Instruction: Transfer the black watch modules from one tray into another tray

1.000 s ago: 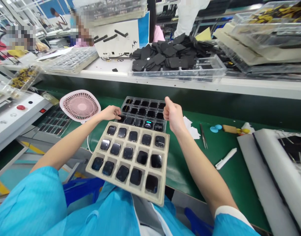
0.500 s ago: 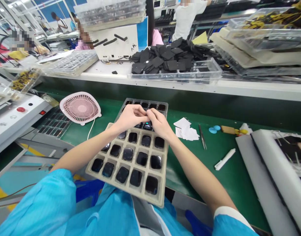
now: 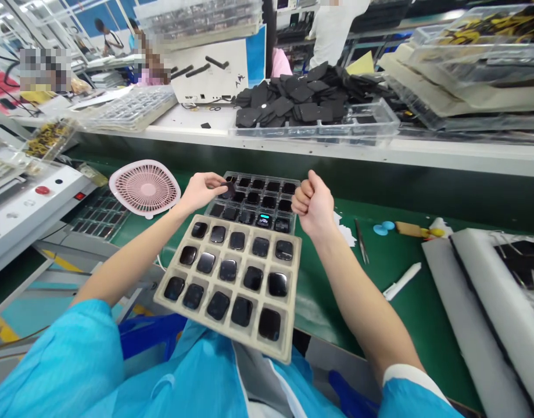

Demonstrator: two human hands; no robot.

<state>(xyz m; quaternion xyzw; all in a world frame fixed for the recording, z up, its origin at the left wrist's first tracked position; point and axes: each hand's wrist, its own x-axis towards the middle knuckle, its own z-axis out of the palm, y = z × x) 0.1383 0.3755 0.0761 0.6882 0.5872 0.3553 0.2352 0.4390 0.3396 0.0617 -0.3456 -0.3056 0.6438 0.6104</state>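
Head view: left hand [image 3: 200, 190] pinches a dark square part [image 3: 228, 188] over the black tray [image 3: 293, 200]; right hand [image 3: 314, 204], at three o'clock, is fisted.

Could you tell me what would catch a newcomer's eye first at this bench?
Front and centre, the beige tray of dark glossy screens. Just beyond it, the left hand pinches a small dark piece over the black tray. Further left lies the pink fan.

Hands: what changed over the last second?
Half a second ago both met over the dark tray; now they are apart. The left hand pinches a small dark screen piece, and the right hand is a closed fist. Beige tray and pink fan unmoved.
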